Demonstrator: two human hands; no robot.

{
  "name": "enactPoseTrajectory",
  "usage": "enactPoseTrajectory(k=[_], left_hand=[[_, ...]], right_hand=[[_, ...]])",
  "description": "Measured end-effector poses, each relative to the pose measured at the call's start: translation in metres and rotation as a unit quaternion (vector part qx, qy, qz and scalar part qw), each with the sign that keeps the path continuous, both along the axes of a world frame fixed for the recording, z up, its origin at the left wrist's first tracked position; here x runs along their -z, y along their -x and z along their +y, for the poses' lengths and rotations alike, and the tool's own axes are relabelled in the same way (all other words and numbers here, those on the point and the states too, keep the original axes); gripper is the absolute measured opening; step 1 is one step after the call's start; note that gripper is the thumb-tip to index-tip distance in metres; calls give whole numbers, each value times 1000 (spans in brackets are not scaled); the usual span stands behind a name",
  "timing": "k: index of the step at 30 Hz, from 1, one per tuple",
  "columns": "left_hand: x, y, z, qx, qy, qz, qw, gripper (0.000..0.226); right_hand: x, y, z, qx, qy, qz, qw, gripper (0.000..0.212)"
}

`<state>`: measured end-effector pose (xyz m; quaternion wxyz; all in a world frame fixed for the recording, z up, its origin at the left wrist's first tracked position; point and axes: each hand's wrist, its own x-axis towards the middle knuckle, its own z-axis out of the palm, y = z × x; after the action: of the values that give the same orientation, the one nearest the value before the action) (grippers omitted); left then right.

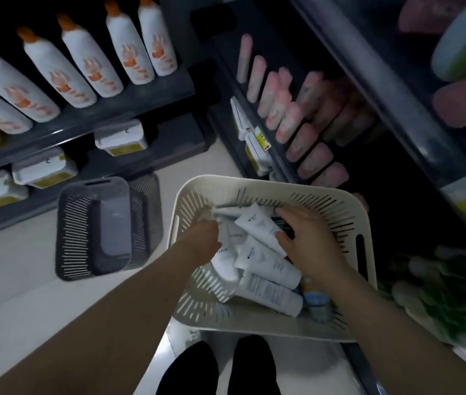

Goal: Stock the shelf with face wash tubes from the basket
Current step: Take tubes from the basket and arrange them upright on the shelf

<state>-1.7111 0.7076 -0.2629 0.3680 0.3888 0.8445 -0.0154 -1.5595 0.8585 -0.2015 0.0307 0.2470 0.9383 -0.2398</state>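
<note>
Both hands in basket: left hand fingers hidden among tubes, grip unclear; right hand fingers spread over tubes.

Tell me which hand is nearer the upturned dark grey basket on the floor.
Left. The left hand reaches into the cream basket at its near-left wall, the side facing the dark grey basket. The right hand is farther away, over the white tubes.

Both hands' fingertips hidden among blurred face wash tubes.
</note>
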Motion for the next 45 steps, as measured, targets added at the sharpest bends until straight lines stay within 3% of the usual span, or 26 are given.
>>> enactPoseTrajectory(k=[6,12,16,19,24,31,39,45], left_hand=[[54,2,16,-58,36,-32,997,58],[61,5,22,-125,29,-46,991,59],[39,-3,23,-157,-18,-55,986,53],[5,-7,15,-216,-68,-72,971,37],[-76,-7,-25,-244,-174,14,954,29],[-154,4,-94,-398,-248,26,883,29],[-185,15,-153,-478,-309,105,815,26],[-155,24,-186,-467,-262,136,834,26]], right_hand=[[35,2,15,-27,21,4,999,36],[48,5,22,-44,32,-9,998,35],[45,6,26,-41,36,-15,998,28],[42,8,26,-49,40,-14,998,35],[33,19,7,-69,52,-19,996,36],[50,47,-41,-124,116,-54,984,40],[87,79,-92,-138,128,-145,971,46],[129,96,-113,-87,140,-200,966,34]])
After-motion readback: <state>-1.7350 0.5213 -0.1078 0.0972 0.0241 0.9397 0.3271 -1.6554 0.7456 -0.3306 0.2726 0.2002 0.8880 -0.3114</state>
